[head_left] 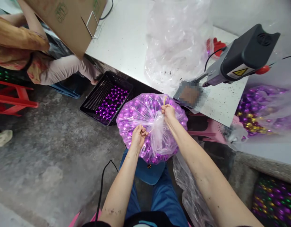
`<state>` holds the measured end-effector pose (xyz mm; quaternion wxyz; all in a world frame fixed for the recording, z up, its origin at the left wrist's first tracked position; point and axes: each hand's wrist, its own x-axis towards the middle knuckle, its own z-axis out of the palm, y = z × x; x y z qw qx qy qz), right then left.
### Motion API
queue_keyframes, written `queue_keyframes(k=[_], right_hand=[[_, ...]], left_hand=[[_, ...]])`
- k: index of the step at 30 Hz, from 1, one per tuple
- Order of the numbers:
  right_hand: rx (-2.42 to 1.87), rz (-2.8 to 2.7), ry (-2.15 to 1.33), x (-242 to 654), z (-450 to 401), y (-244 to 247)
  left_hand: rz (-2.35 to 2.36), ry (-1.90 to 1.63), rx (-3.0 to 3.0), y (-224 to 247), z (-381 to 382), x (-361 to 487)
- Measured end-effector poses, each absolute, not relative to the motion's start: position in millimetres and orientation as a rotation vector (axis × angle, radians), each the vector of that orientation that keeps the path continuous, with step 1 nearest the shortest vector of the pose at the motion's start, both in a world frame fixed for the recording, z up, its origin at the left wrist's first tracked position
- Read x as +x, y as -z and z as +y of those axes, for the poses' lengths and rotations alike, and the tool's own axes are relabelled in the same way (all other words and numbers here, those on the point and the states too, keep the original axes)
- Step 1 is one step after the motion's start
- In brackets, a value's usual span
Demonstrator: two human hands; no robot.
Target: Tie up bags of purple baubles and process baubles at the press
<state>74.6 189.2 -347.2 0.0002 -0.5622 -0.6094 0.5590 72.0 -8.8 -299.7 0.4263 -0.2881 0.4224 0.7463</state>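
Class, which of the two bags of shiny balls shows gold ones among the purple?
The bag at the far right, beyond the white table's corner: gold balls show low on its left. The nearer bag, top gathered, shows only purple.

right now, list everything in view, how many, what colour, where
knotless plastic bag of balls: one, clear over purple, under the hands
yellow strip: one, at right grip
basket of balls: one, black with purple, floor left
table: one, white, ahead
cardboard box: one, brown, upper left
loose plastic sheeting: pile, clear, on table
machine: one, dark grey, table right
stool: one, red, far left
pink seat: one, under table corner
bagged balls: many, purple and gold, right
loose balls: many, mixed, lower right
other person: one, orange top, left
your legs: two, blue trousers, below bag
left hand, right hand: two, bare, at bag
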Motion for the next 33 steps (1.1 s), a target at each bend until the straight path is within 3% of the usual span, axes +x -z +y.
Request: queue_keyframes(k=[6, 14, 24, 33], right_hand=[[-1.578, -2.138, -1.848, 70.2, 202.7, 333.8], [-0.803, -2.841, -1.979, 7.8, 195.3, 295.1], [-0.656, -2.88, -2.037, 43.7, 168.1, 306.4], [-0.476, -3.105, -1.67, 80.4, 170.9, 306.0]], left_hand=[[1.12, -1.698, -0.575, 313.8, 6.1, 29.1], [1.167, -1.464, -0.269, 329.6, 34.4, -8.5], [1.383, -1.595, -0.314, 342.6, 32.6, 23.8], [1.507, -1.703, -0.305, 333.7, 29.3, 35.0]])
